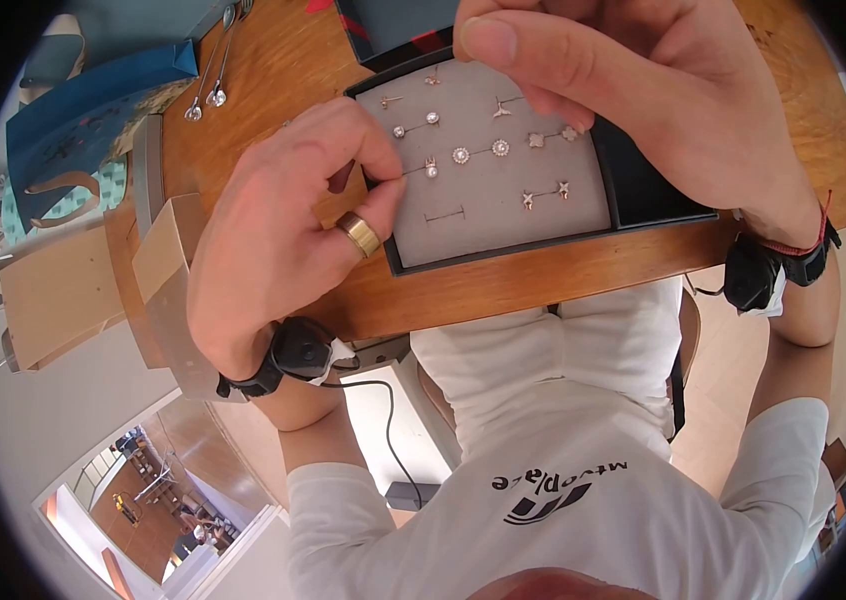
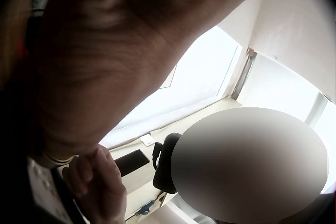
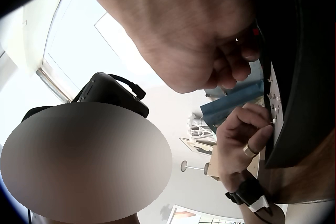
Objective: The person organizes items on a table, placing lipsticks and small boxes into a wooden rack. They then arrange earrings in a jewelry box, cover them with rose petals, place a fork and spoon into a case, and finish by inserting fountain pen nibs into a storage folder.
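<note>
— What is being shown in the head view?
— Earrings are being displayed in a grey tray with a black rim, and the tray is being supported by the wooden surface. Its left edge is being overlapped by the left hand, whose thumb and forefinger tips are being brought together beside one earring.
— And the right hand?
— It is being held above the tray's far right part, thumb against forefinger, the other fingers being bent. Whether anything is being pinched by either hand cannot be told.
— What is being seen around them?
— Two spoons and a blue bag are being shown at the left; a gold ring is being worn on the left hand.
— And from the left wrist?
— Most of the picture is being filled by the shaded left hand; its fingertips are being hidden. The right hand is being seen small, fingers bent.
— From the right wrist?
— The right hand's fingers are being curled inward; beyond, the tray's edge is being met by the left fingertips.
</note>
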Motion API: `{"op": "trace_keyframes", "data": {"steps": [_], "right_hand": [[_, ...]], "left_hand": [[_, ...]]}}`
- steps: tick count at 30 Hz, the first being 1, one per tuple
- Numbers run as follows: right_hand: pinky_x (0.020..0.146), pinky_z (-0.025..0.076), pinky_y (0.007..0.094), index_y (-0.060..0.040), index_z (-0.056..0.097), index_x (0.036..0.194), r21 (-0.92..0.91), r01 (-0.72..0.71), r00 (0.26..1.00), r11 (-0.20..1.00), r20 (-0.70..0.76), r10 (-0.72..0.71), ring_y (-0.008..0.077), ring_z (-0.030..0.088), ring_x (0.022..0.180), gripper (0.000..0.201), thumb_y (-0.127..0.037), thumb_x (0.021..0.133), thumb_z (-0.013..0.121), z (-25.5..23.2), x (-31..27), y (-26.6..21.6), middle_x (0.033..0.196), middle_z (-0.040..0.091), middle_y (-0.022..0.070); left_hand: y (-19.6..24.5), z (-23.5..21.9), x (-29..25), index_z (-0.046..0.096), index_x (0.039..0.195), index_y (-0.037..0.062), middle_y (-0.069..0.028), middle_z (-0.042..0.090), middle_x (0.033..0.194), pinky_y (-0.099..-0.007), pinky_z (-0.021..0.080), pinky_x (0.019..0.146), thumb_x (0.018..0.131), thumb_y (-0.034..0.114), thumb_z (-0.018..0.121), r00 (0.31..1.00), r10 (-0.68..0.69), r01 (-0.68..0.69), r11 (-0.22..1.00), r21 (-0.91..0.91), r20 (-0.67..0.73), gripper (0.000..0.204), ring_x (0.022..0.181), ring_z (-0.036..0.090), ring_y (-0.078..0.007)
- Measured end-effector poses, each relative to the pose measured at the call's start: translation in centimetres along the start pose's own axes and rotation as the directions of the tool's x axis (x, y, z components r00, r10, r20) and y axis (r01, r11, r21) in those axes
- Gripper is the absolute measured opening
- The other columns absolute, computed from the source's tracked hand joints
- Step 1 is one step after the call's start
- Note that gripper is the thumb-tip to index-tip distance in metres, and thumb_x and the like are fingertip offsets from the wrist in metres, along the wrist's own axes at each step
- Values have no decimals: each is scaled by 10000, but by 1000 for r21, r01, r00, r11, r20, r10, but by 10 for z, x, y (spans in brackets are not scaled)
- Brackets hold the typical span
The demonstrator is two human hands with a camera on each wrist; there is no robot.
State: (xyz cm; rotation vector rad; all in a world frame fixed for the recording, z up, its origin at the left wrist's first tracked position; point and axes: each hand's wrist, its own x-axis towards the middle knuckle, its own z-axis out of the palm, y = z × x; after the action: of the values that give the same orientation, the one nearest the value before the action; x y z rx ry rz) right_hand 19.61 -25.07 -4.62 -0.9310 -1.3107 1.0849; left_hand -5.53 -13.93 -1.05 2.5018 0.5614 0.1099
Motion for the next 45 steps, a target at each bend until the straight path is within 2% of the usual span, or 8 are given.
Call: {"op": "trace_keyframes", "data": {"steps": [8,10,13,16,19,33,38,45], "right_hand": [[598,427,176,63,709,1047,-215,156,986,964,84,-141,-5,553,718,114,-47,1063,685,-4,2,-2,850,675,-5],[597,424,175,61,709,1047,-255,-1,1000,967,-6,-1,-7,550,717,117,-53,1061,689,5,-1,-16,849,673,-9],[599,429,175,60,708,1052,-19,-22,999,1000,27,22,-7,552,721,119,-57,1061,690,-1,3,-3,852,674,-11],[604,438,176,60,708,1059,-64,-128,990,990,49,131,-7,558,727,117,-55,1062,687,-3,4,-30,855,676,-11],[606,437,174,59,707,1062,-72,5,1000,997,22,-3,-8,555,727,118,-57,1062,687,-1,2,2,857,674,-12],[595,421,175,59,709,1046,-17,-25,1000,1000,8,26,-6,548,716,110,-48,1062,684,0,1,2,853,672,-9],[587,416,177,59,707,1040,-13,-79,996,997,32,80,-8,546,704,113,-48,1062,684,-3,2,-7,845,673,-5],[577,409,178,58,709,1036,-290,4,1000,957,2,-4,-6,543,692,110,-48,1057,691,2,0,-13,836,674,-1]], "left_hand": [[-1,2,-1,654,931,33,-43,652,955,-300,445,721,819,-47,776,1000,15,-15,1000,-2,-14,184,774,536,-165],[-1,1,0,652,937,34,-42,649,952,-301,447,715,820,-51,771,1000,16,-16,1000,9,-3,187,773,536,-167],[0,1,-1,652,951,38,-43,644,943,-303,449,707,820,-59,761,1000,18,-18,999,27,-8,196,769,536,-172],[2,5,0,657,970,40,-48,639,932,-304,451,702,817,-69,748,999,23,-21,999,27,-46,209,764,539,-180],[0,6,-1,668,988,40,-57,641,924,-307,453,696,813,-77,737,997,47,-45,998,34,-68,221,758,545,-188],[-1,0,-4,706,1020,16,-64,662,1025,-307,452,724,801,-48,787,998,62,-61,998,-19,33,242,792,541,-184],[3,-3,-6,712,1028,24,-66,577,1126,-293,429,765,765,-48,799,998,-6,4,1000,-31,-61,287,852,499,-166],[-1,1,-2,704,991,20,-63,578,1089,-294,431,746,770,-27,832,995,88,-88,996,0,-39,260,849,507,-169]]}}
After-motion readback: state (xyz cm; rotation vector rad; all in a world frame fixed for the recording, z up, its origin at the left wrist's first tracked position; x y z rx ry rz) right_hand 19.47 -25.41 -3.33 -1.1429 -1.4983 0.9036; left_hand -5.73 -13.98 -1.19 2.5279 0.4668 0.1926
